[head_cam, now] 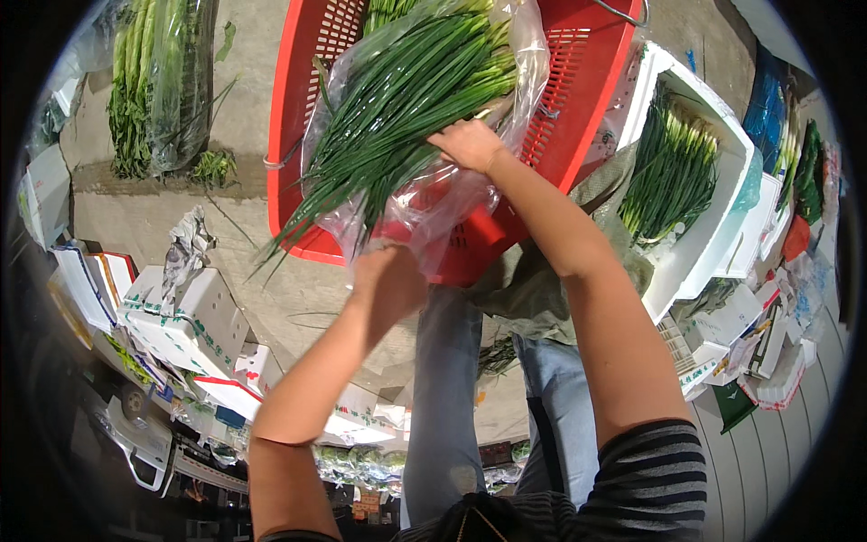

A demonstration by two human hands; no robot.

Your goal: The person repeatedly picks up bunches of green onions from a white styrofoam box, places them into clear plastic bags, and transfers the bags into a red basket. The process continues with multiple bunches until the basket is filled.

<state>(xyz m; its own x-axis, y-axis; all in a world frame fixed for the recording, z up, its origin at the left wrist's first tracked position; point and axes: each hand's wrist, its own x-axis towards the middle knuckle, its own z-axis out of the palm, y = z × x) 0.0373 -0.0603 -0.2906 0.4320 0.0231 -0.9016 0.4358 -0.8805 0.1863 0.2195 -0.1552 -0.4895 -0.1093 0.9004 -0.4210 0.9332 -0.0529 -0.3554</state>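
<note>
A large bundle of green onions or chives (399,115) lies slantwise on a clear plastic bag (440,234) in a red slotted plastic basket (286,108). The leaf tips hang over the basket's lower left rim. My left hand (391,274) is closed on the bag's gathered edge near that rim, its fingertips partly hidden. My right hand (467,144) rests at the bundle's lower right side, fingers bent against the stalks; whether it grips them does not show.
A white foam box (735,129) with more bundled greens stands on the right beside a woven sack (535,291). Bagged leafy stalks (173,88) lie on the concrete at upper left. A printed foam box (203,325) stands at lower left.
</note>
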